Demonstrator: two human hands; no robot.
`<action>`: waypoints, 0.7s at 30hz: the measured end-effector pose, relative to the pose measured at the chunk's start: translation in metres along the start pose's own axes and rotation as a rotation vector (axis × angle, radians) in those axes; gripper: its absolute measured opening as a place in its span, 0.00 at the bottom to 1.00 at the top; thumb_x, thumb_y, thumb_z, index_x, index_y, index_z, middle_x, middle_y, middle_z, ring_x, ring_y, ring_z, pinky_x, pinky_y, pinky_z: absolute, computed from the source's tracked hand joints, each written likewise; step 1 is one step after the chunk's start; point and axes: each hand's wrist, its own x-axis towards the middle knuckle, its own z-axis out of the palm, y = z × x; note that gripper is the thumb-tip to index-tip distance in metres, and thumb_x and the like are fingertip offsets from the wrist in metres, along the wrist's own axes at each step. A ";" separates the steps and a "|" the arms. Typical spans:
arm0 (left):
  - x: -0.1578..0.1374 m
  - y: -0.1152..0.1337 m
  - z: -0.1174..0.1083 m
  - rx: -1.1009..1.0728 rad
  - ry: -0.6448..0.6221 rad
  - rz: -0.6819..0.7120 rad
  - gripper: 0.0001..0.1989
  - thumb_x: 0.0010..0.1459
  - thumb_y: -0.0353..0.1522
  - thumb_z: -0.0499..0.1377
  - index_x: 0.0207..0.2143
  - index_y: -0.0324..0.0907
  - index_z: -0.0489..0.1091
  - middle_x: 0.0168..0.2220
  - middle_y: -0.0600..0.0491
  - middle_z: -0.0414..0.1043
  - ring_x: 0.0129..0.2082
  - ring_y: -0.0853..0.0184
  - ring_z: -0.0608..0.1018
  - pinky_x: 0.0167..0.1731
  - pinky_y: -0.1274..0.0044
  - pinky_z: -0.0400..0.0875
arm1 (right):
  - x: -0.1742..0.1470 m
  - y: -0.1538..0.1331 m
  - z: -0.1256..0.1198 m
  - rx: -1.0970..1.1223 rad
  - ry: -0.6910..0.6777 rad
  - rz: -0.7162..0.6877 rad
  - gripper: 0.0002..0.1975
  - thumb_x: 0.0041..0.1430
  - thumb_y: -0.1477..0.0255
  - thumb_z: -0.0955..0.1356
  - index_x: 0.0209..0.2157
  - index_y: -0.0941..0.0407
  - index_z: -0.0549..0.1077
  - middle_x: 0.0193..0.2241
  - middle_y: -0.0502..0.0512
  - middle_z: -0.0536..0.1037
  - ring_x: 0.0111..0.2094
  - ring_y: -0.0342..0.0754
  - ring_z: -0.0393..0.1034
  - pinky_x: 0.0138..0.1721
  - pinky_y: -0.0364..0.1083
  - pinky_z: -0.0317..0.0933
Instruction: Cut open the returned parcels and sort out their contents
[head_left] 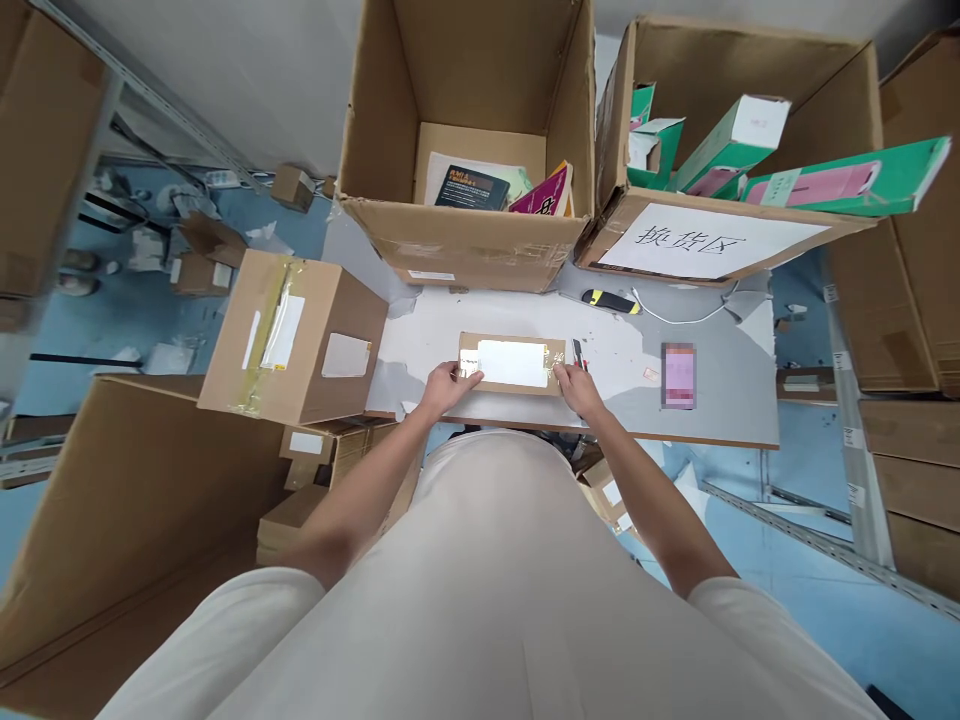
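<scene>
A small flat cardboard box (pixel 511 388) with a white label (pixel 513 362) and clear tape at its ends is held level at the front edge of the grey table (pixel 720 430). My left hand (pixel 452 385) grips its left end, thumb on top. At the right end my right hand (pixel 576 388) is closed on it, thumb on the upper face. Just behind my right hand lies a small cutter with red and black parts (pixel 578 352). The fingers under the box are hidden.
A taped carton (pixel 300 340) stands at the table's left end. At the back are a large open carton (pixel 480 235) with books and another carton (pixel 697 240) with green boxes. A yellow-black utility knife (pixel 611 301) and a phone (pixel 679 376) lie on the right.
</scene>
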 end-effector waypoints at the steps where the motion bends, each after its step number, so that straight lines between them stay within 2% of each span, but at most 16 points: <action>1: -0.001 0.000 0.000 -0.016 0.001 -0.013 0.27 0.45 0.51 0.61 0.37 0.37 0.74 0.34 0.46 0.75 0.33 0.62 0.74 0.35 0.73 0.67 | 0.000 0.001 0.000 0.007 -0.003 0.003 0.28 0.65 0.52 0.53 0.30 0.57 0.73 0.31 0.63 0.77 0.36 0.54 0.71 0.37 0.47 0.59; 7: -0.002 0.001 0.001 -0.028 0.017 -0.022 0.27 0.47 0.52 0.59 0.37 0.37 0.73 0.35 0.45 0.76 0.33 0.62 0.75 0.35 0.72 0.67 | -0.005 0.007 0.001 0.141 0.001 -0.018 0.31 0.64 0.51 0.52 0.38 0.57 0.75 0.35 0.61 0.77 0.39 0.54 0.70 0.41 0.49 0.62; 9: -0.002 0.002 0.002 -0.038 0.024 -0.023 0.27 0.48 0.52 0.59 0.38 0.37 0.73 0.36 0.44 0.76 0.34 0.61 0.75 0.36 0.72 0.67 | -0.008 0.017 -0.002 0.204 0.078 -0.050 0.29 0.64 0.52 0.53 0.45 0.57 0.74 0.39 0.62 0.77 0.41 0.54 0.70 0.45 0.51 0.62; 11: -0.003 0.004 0.003 -0.048 0.035 -0.034 0.27 0.49 0.51 0.58 0.40 0.37 0.72 0.39 0.44 0.76 0.35 0.60 0.76 0.37 0.72 0.68 | -0.013 0.036 -0.009 0.209 0.228 -0.038 0.28 0.63 0.54 0.56 0.51 0.58 0.71 0.44 0.64 0.74 0.44 0.54 0.68 0.48 0.52 0.61; 14: -0.003 0.005 0.005 -0.035 0.056 -0.054 0.27 0.50 0.51 0.58 0.41 0.38 0.71 0.40 0.44 0.76 0.37 0.60 0.76 0.39 0.72 0.68 | -0.024 0.080 -0.025 0.062 0.486 0.088 0.27 0.61 0.59 0.59 0.55 0.60 0.67 0.50 0.67 0.68 0.50 0.57 0.63 0.54 0.56 0.56; 16: -0.003 0.005 0.006 -0.020 0.061 -0.068 0.26 0.50 0.51 0.58 0.40 0.39 0.71 0.40 0.45 0.76 0.37 0.59 0.75 0.39 0.72 0.68 | -0.032 0.114 -0.036 -0.062 0.608 0.238 0.27 0.59 0.60 0.60 0.56 0.61 0.66 0.53 0.69 0.64 0.55 0.61 0.57 0.57 0.60 0.50; 19: -0.003 0.004 0.007 -0.011 0.069 -0.087 0.25 0.50 0.50 0.58 0.40 0.40 0.70 0.39 0.46 0.76 0.38 0.59 0.76 0.39 0.72 0.68 | -0.038 0.158 -0.047 -0.161 0.658 0.476 0.30 0.55 0.60 0.64 0.57 0.59 0.65 0.58 0.70 0.57 0.58 0.66 0.50 0.55 0.65 0.47; 21: -0.003 0.004 0.009 -0.015 0.082 -0.097 0.24 0.50 0.50 0.58 0.41 0.40 0.70 0.40 0.46 0.76 0.38 0.59 0.76 0.40 0.72 0.69 | -0.036 0.179 -0.050 -0.189 0.641 0.558 0.31 0.53 0.58 0.65 0.57 0.57 0.64 0.59 0.69 0.54 0.58 0.68 0.49 0.55 0.66 0.46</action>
